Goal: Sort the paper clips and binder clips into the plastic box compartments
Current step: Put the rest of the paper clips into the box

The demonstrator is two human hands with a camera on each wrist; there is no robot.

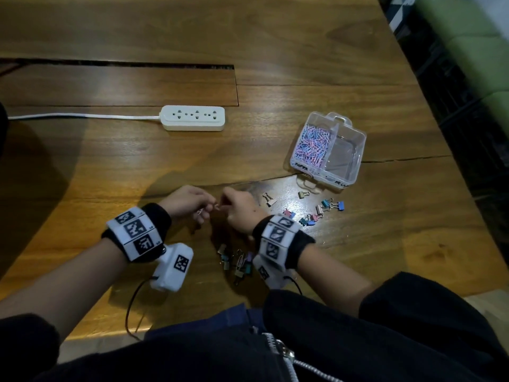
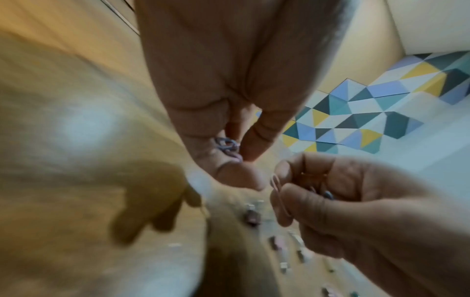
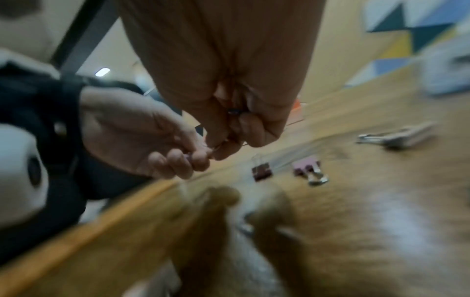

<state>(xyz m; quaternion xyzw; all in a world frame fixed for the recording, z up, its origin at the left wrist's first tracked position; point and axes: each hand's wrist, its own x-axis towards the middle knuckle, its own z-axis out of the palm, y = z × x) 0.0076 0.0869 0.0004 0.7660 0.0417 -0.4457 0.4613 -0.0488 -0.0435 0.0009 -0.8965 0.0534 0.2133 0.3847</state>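
Both hands meet above the wooden table (image 1: 137,166). My left hand (image 1: 205,210) has its fingers curled round a few bluish paper clips (image 2: 227,145). Close beside it, my right hand (image 1: 223,204) pinches a pink paper clip (image 2: 279,198) between thumb and fingers. The clear plastic box (image 1: 348,172) lies open at the right; its left compartment is full of pink and blue paper clips (image 1: 312,146), and its right compartment looks bare. Coloured binder clips (image 1: 316,212) lie scattered in front of the box. A mixed pile of clips (image 1: 237,263) sits between my wrists.
A white power strip (image 1: 192,118) with its cable lies at the table's middle left. A long slot (image 1: 118,64) cuts the tabletop beyond it. The table's right edge (image 1: 429,111) drops off beside a dark and green seat. Two binder clips (image 3: 262,171) lie just past my right hand.
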